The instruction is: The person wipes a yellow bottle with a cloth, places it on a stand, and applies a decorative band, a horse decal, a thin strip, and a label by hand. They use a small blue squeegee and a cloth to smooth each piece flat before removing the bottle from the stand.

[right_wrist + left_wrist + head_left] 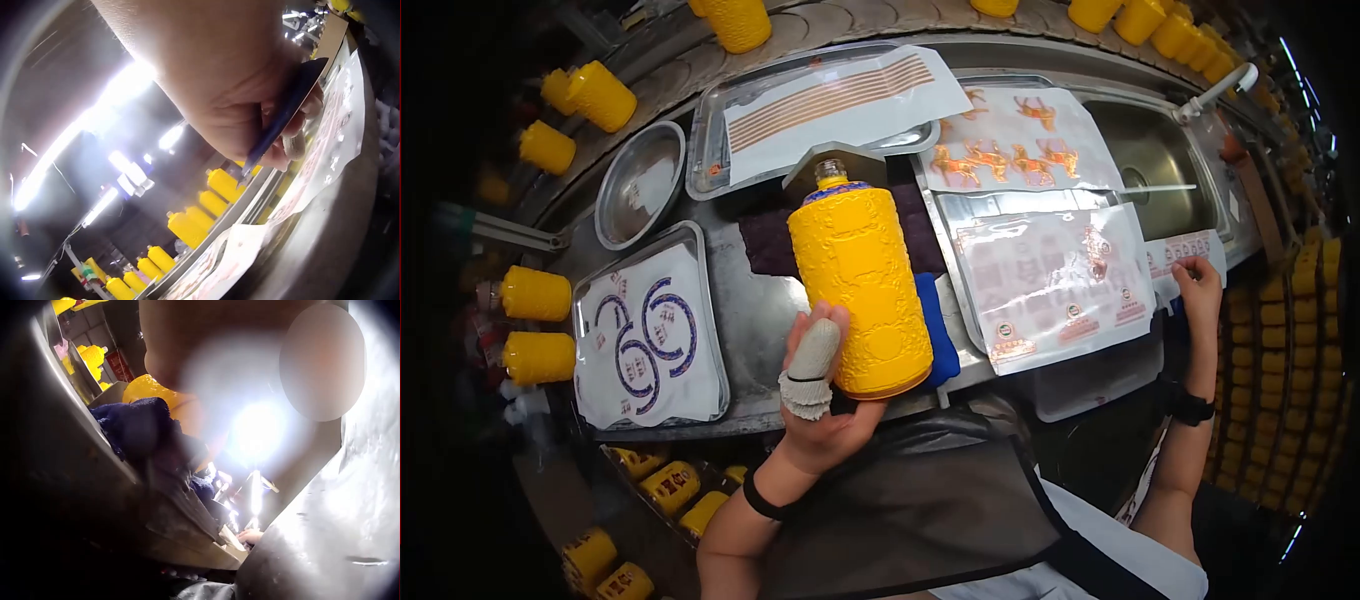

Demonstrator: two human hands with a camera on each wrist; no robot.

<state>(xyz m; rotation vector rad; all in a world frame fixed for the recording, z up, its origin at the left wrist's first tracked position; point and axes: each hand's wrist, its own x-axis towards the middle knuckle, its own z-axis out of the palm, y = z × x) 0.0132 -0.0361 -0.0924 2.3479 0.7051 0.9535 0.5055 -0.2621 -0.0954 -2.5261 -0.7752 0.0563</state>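
Observation:
My left hand [832, 432] grips a yellow embossed bottle [862, 275] low on its side. A blue-patterned band circles the bottle's shoulder below the bare glass neck. An off-white cloth cover [815, 350] wraps one digit of that hand. In the left wrist view, the bottle [150, 390] shows partly behind dark blue cloth. Far right, my right hand [1200, 290] is at the edge of a sheet of small red-printed decals [1183, 252]. The right wrist view shows its curled fingers around a thin, pointed dark blue piece [284, 119]; I cannot tell its kind.
Trays hold sheets of gold-brown stripes [830, 105], orange animal figures [1010, 160], small labels [1055, 285] and curved blue strips [640, 345]. A metal bowl [641, 185] stands left, a sink [1150, 165] right. Yellow bottles [537, 295] surround the bench. A blue cloth [940, 340] lies near the front edge.

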